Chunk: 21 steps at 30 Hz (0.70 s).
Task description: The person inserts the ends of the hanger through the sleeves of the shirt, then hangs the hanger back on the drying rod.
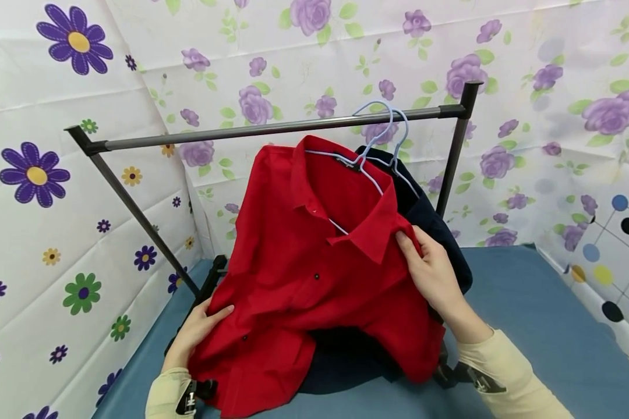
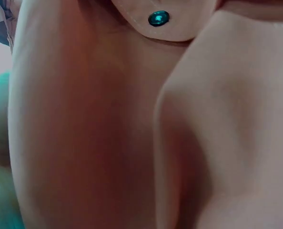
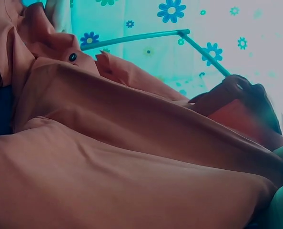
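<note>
A red button-up shirt (image 1: 283,279) hangs from a light-blue hanger (image 1: 364,157), its hook over the rack's rail. My left hand (image 1: 195,333) holds the shirt's lower left side, thumb on the front and fingers mostly hidden by cloth. At the shoulder beside the collar, my right hand (image 1: 434,273) pinches the fabric between thumb and fingers. Cloth fills most of the left wrist view, where a dark button (image 2: 158,18) shows near the top. Folds of the same shirt (image 3: 132,124) cross the right wrist view, with fingers (image 3: 280,207) at its right edge.
A dark garment (image 1: 434,230) hangs behind the shirt on a second hanger (image 1: 398,152). The black rack's rail (image 1: 215,135) spans between two posts, the right post (image 1: 453,163) close to the garments. Below lies a blue-covered surface (image 1: 534,314); flowered sheets (image 1: 304,75) stand behind.
</note>
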Tool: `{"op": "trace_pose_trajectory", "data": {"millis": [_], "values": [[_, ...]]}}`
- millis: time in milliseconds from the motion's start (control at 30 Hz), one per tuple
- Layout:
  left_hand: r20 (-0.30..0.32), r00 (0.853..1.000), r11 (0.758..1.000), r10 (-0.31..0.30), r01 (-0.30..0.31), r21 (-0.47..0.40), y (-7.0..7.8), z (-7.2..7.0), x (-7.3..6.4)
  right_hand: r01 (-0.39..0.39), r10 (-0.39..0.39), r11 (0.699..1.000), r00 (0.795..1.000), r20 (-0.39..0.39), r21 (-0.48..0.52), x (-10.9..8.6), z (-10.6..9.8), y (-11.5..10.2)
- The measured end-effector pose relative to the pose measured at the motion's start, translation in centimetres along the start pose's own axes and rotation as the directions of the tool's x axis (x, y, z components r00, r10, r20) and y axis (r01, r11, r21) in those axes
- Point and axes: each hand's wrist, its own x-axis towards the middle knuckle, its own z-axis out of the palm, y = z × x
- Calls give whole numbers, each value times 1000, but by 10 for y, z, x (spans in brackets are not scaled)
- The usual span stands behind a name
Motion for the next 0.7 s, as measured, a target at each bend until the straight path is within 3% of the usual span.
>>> {"op": "trace_pose_trajectory", "data": {"millis": [233, 700], "values": [[-16, 998, 996, 54, -53, 69, -2, -1, 0, -4, 4, 1000, 1000, 0, -17, 5, 0, -2], [-63, 997, 996, 41, -35, 86, -1, 3, 3, -34, 38, 993, 999, 32, -116, 5, -6, 8]]}}
